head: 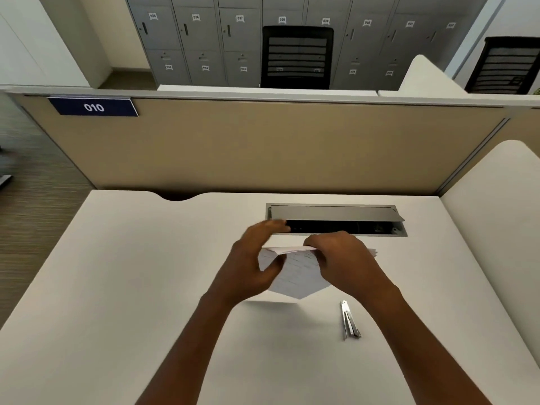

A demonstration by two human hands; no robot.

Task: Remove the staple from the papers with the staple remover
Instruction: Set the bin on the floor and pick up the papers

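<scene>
A small stack of white papers (298,273) is held up off the white desk (117,287), tilted, with a lower corner pointing down. My right hand (339,258) grips the papers along their top edge. My left hand (254,258) is at their left side, thumb on the sheet and fingers spread and blurred. The metal staple remover (349,320) lies flat on the desk to the lower right of the papers, untouched by either hand. I cannot make out the staple.
A metal cable tray (336,219) with its lid raised is set into the desk just behind my hands. A beige partition (263,147) with a blue "010" sign closes off the back. A white side panel (496,214) stands at the right.
</scene>
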